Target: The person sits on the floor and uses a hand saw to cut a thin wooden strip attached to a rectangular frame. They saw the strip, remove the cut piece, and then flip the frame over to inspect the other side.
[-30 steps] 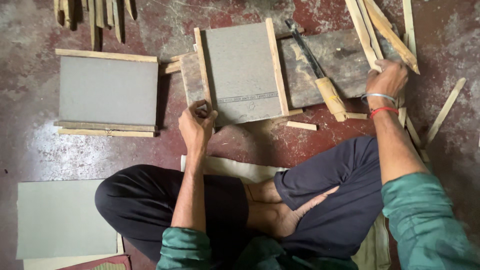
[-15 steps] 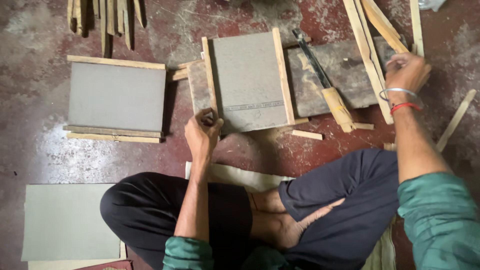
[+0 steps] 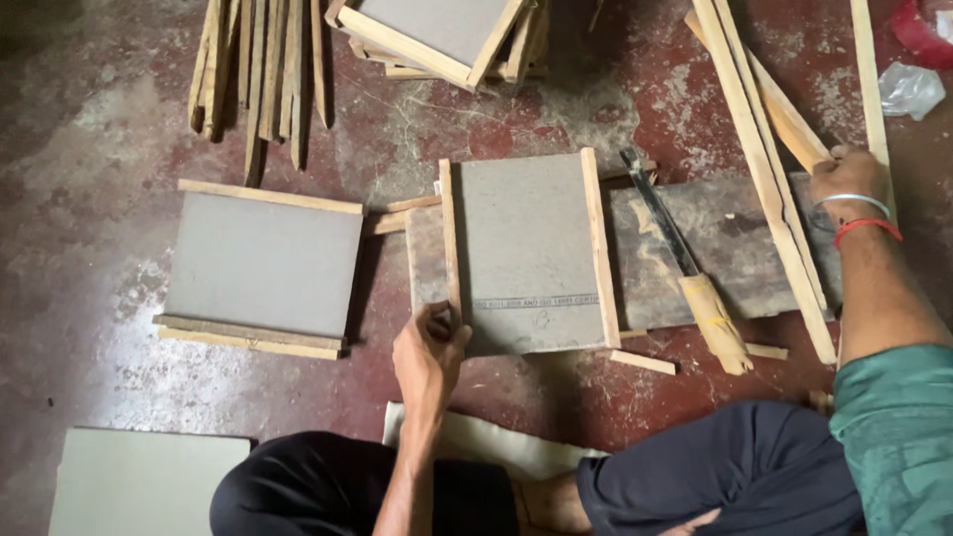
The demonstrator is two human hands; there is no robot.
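Red floor [image 3: 109, 387]: left hand [image 3: 429, 349] pins grey board [image 3: 528, 253]; right hand [image 3: 846, 177] grips slat [image 3: 784, 119].

The worn red concrete floor [image 3: 119, 129] carries a dark flat wooden plank [image 3: 740, 248], a bundle of thin wooden slats [image 3: 260, 69] and 1 pale grey rectangular board [image 3: 149, 481].

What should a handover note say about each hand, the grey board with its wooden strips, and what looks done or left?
Left hand: pinching the near end of the left thin wooden strip on the grey rectangular board.
Right hand: gripping a long loose wooden strip.
Yellow-handled blade tool lies unheld on the dark wooden plank.
Done: strips lie along both long edges of the board.
Left: its short edges are bare.
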